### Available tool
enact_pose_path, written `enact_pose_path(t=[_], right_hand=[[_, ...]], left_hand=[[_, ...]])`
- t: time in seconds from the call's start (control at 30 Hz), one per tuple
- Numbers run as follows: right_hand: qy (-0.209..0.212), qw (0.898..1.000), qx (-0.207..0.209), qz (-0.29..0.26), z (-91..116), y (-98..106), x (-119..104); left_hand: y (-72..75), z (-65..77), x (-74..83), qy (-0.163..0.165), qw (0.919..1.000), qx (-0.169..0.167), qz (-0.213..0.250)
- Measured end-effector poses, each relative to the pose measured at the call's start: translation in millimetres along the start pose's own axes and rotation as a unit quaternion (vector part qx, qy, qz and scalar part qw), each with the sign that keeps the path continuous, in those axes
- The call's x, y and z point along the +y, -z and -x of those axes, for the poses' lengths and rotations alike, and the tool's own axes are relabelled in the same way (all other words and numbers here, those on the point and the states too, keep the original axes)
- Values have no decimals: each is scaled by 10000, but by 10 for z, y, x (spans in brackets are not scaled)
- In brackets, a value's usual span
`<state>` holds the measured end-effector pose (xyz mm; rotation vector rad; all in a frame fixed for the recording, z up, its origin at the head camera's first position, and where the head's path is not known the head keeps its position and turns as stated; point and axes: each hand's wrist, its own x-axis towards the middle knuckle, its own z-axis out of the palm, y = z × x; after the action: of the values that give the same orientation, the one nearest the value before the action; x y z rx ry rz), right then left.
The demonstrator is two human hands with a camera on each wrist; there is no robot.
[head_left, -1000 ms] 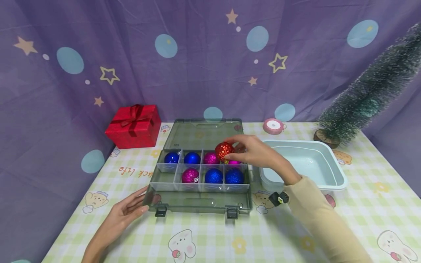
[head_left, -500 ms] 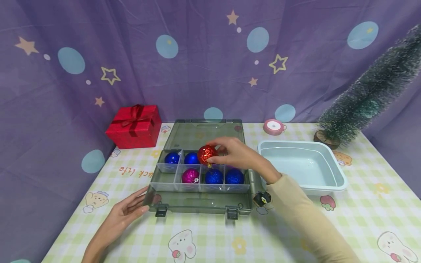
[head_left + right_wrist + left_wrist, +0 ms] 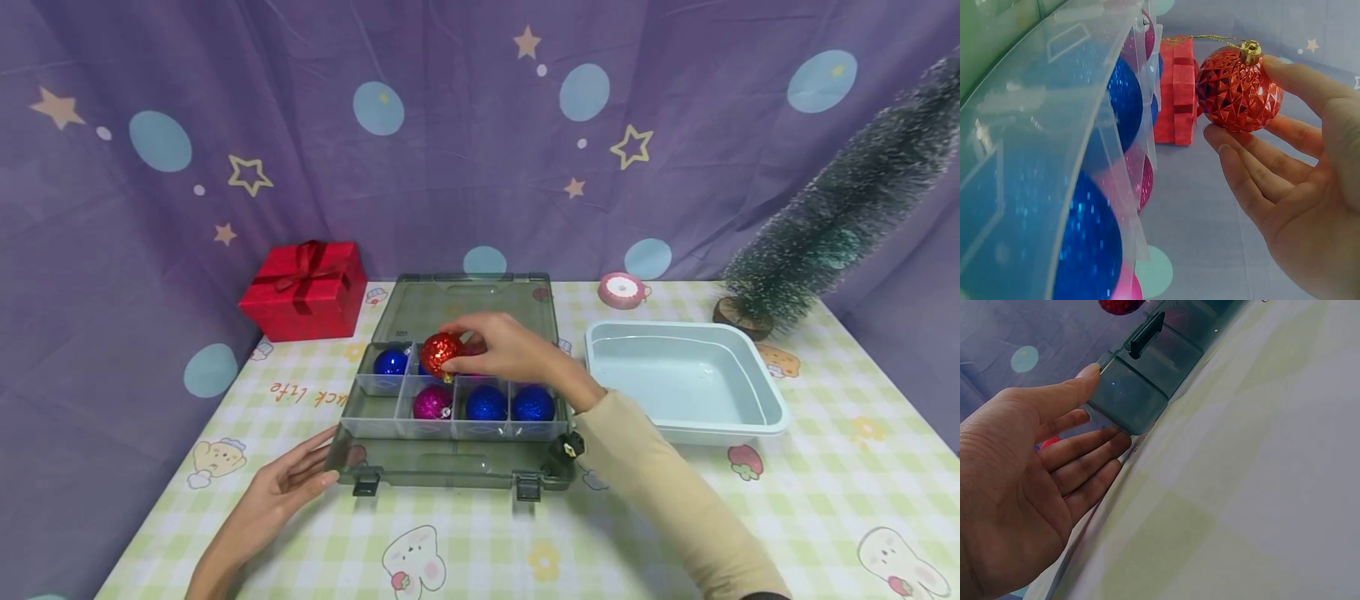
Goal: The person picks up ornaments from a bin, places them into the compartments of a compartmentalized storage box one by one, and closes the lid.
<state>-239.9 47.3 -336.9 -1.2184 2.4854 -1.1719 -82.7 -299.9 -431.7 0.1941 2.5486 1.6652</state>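
Observation:
A clear grey divided box (image 3: 450, 461) lies with its lid folded back. Over its back row, my right hand (image 3: 510, 352) pinches a red faceted bauble (image 3: 440, 354) between thumb and fingers. The right wrist view shows this bauble's (image 3: 1238, 94) gold cap and cord. My left hand (image 3: 272, 496) touches the box's front left corner with fingers fairly straight, as the left wrist view also shows. A shiny blue bauble (image 3: 391, 362) sits back left. In the nearer row are a pink glitter bauble (image 3: 431, 403) and two blue glitter baubles (image 3: 487, 404). My right hand partly hides other back-row baubles.
A pale blue tub (image 3: 690, 429) stands right of the box. Behind are a red gift box (image 3: 307, 292) at left, a pink ribbon roll (image 3: 622, 290), and a small frosted tree (image 3: 825, 233) at right. A checked cloth (image 3: 637, 542) covers the table.
My right hand has carried the red bauble leftward along the back row, from the right end to above the second compartment from the left. My left hand stays at the box corner.

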Motion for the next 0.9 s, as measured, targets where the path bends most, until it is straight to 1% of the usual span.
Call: enact_pose_path(t=[0.3,0.5,0.7,0.9], right_hand=[[140,9995,-278,-72,-163,-154,-65],[221,9990,-392,83,-261,-283,-105],[173,9984,-475,262,-360,-387,-142],[225,9985,-496,47,-437,-423,-175]], left_hand=[[10,11,1,96,9999,50,-104],[14,11,15,168,9998,44,-96],[12,11,4,91,9999,48,-111],[6,2,3,9,9999,20,-100]])
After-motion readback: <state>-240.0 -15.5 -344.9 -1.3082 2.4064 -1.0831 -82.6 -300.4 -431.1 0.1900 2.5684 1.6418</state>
